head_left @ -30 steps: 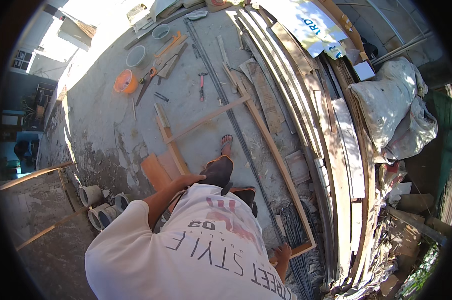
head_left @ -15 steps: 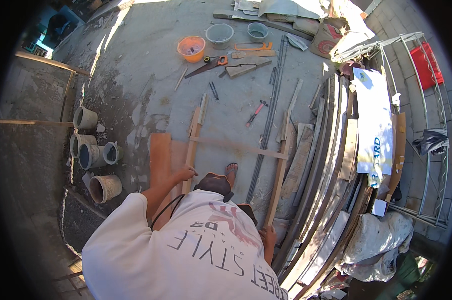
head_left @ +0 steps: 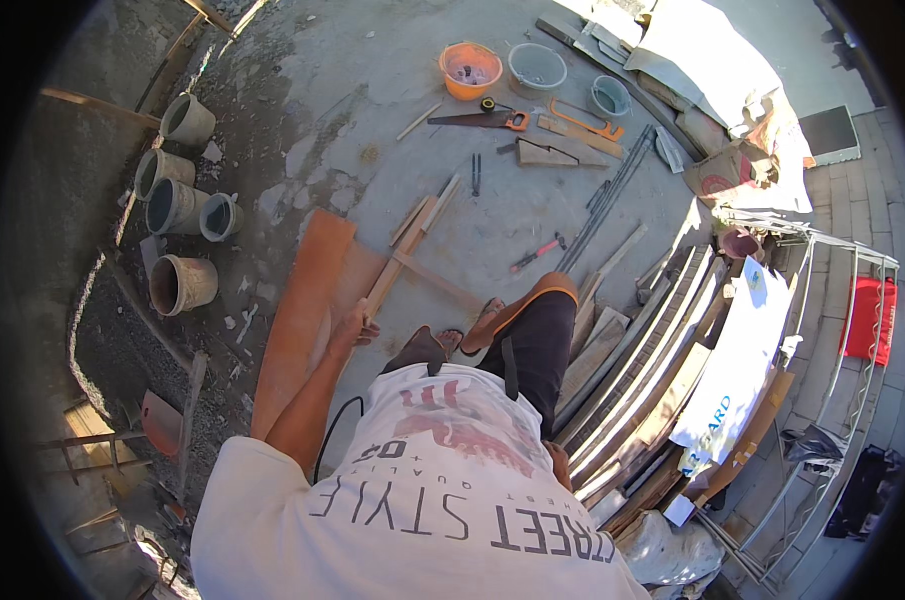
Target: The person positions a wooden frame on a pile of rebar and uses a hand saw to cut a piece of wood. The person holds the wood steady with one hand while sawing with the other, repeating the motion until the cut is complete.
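Observation:
My left hand (head_left: 353, 325) is closed around the near end of a long wooden board (head_left: 406, 258), left of my legs. A thin wooden crosspiece (head_left: 438, 280) runs from that board toward the right and passes behind my bent right leg. Under and beside my left hand lie reddish-brown flat sheets (head_left: 308, 290). Low beside my right thigh, only part of my right hand (head_left: 560, 465) shows; its fingers and anything in them are hidden.
Ahead lie a handsaw (head_left: 478, 120), a hacksaw (head_left: 588, 122), a hammer (head_left: 539, 252) and an orange basin (head_left: 470, 72). Several buckets (head_left: 188, 120) line the left. Stacked timber (head_left: 663, 350) and a metal frame (head_left: 833, 330) stand close on the right.
The view has swung, and my right knee now rises in front of the crosspiece and right-hand board. My right hand, earlier on that board, is now mostly hidden. My left hand stays at the left board.

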Available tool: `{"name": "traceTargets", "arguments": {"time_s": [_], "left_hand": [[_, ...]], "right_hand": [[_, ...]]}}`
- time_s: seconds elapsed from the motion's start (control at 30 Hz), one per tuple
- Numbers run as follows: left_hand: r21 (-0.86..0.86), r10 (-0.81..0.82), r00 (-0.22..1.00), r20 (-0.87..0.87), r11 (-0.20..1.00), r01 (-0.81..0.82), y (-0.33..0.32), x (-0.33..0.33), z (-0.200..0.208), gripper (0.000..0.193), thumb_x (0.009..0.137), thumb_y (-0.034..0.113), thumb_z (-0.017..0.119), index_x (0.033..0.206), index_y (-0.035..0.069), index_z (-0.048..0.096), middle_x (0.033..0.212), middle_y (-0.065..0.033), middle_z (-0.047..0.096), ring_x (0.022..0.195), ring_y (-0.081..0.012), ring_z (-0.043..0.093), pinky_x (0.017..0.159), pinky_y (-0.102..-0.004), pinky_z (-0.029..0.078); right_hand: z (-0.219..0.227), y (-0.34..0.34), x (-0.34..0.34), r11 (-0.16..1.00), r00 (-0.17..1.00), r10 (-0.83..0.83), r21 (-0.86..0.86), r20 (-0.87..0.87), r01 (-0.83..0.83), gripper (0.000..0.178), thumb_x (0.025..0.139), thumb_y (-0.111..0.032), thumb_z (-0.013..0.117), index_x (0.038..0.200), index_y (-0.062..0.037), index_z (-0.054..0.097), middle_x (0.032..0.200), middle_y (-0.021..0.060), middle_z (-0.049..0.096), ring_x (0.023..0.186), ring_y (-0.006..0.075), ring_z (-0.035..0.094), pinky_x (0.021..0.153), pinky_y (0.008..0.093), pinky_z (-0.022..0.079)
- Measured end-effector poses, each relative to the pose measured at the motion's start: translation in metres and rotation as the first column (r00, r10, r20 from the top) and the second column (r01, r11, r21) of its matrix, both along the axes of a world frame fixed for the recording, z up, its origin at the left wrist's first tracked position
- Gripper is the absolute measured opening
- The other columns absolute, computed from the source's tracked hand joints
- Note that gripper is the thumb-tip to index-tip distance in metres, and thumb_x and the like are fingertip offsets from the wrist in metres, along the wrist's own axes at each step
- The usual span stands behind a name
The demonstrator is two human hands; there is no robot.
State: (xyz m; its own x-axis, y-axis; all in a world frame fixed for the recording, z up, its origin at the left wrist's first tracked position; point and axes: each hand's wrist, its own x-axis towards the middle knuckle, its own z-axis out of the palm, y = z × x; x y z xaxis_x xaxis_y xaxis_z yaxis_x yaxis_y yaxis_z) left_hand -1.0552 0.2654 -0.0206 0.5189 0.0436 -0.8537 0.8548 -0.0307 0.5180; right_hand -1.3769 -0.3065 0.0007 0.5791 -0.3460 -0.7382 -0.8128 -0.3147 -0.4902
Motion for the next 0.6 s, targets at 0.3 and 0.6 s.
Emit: {"name": "traceTargets", "arguments": {"time_s": [0.3,0.6], "left_hand": [[-0.040,-0.550,0.802,0.235,0.819,0.573,-0.186,0.179,0.093,0.074,0.101,0.052,0.069,0.148,-0.004,0.059,0.132,-0.0246,0.071,0.126,-0.0315,0.068,0.108,-0.0384,0.050],[-0.163,-0.714,0.700,0.003,0.691,0.705,-0.362,0.309,-0.025,0.120,0.088,0.079,0.067,0.174,0.012,0.016,0.175,-0.0355,0.009,0.162,-0.0520,0.016,0.130,-0.0584,0.023]], "right_hand": [[0.002,-0.115,0.294,0.980,0.953,0.108,-0.133,-0.281,-0.150,0.073,0.098,-0.059,0.067,0.139,0.0012,0.066,0.111,0.0201,0.074,0.094,0.0286,0.073,0.069,0.0409,0.062],[-0.080,-0.133,0.737,0.827,0.840,0.543,-0.162,-0.023,-0.539,0.077,0.103,-0.063,0.061,0.143,0.0025,0.062,0.131,0.0309,0.071,0.124,0.0447,0.068,0.104,0.0491,0.053]]}}
